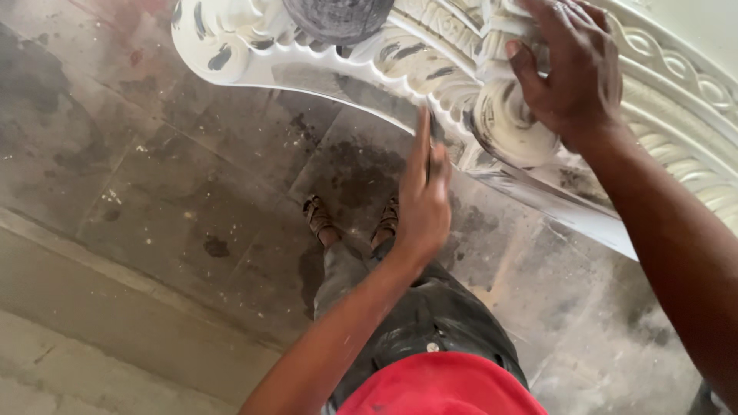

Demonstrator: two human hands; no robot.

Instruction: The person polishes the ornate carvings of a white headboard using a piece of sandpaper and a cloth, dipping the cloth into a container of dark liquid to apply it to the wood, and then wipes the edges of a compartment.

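A large white carved ornamental panel (323, 65) with scrolls and leaf shapes stretches across the top of the view, raised above the floor. My right hand (573, 73) rests flat on its carving, fingers spread over a round rosette (511, 127). My left hand (423, 196) is held edge-on, fingers straight and together, its fingertips touching the panel's lower edge. Whether something thin lies under those fingers cannot be told.
A grey dusty round object (338, 17) sits on the panel at the top. Below lies a stained tiled floor (154, 177) with a concrete ledge (100, 323) at the left. My sandalled feet (319, 219), dark trousers and red shirt show underneath.
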